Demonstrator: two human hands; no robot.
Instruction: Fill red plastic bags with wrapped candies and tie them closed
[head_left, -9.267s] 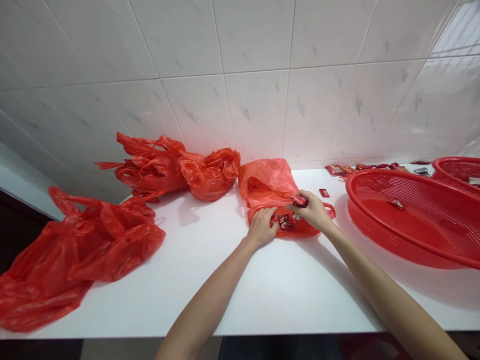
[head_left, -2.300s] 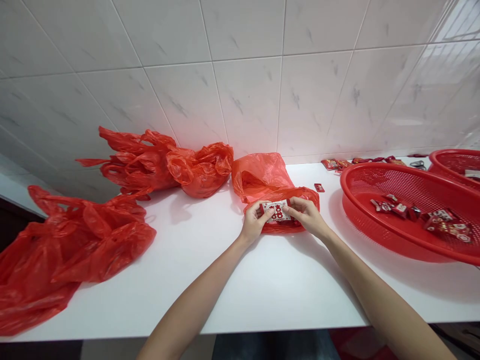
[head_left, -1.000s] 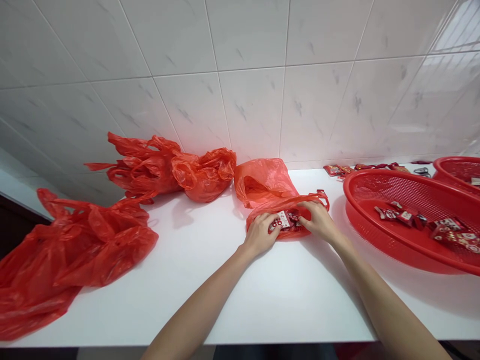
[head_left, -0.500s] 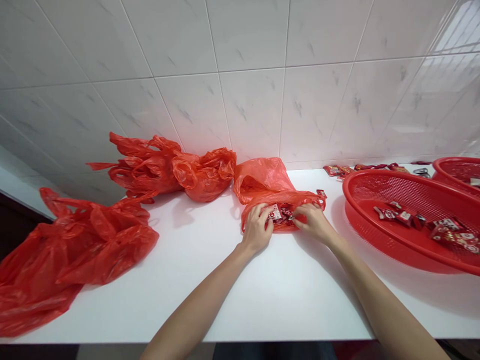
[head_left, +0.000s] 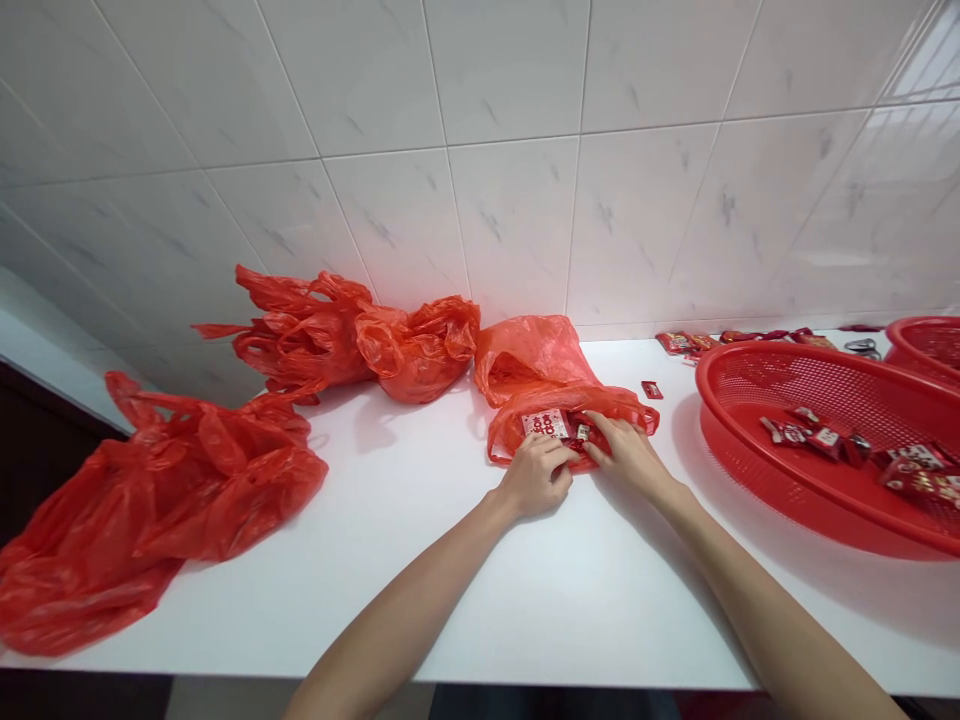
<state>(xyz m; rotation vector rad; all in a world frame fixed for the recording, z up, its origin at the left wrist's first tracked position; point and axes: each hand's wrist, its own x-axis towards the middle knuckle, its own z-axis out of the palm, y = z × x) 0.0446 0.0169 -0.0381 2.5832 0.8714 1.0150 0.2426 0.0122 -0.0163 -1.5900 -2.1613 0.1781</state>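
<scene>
**Let go on the left, busy inside on the right**

Have drawn the left hand (head_left: 534, 478) back off the white-and-red packet (head_left: 546, 424), partly covered half a second ago, to the near rim of the open red bag (head_left: 502, 432). Now curl its fingers inward there; cannot tell whether pinching the rim or nothing at all. With the right hand (head_left: 631, 455), reach over the bag's right side, thumb and fingers parted about the small wrapped pieces (head_left: 582, 433); cannot tell whether gripping one.

See the packet inside the bag, towards its left, printed face up and free of fingers. Judge it released and probably settled in place, with attention seemingly shifted to the pieces beside it.

Notice, too, the loose red packet (head_left: 652, 390) in full view on the white table (head_left: 450, 590), formerly part-hidden by the bag's edge. Count it as outside the bag, lying between that and the red basket (head_left: 765, 500), apart from both hands
</scene>
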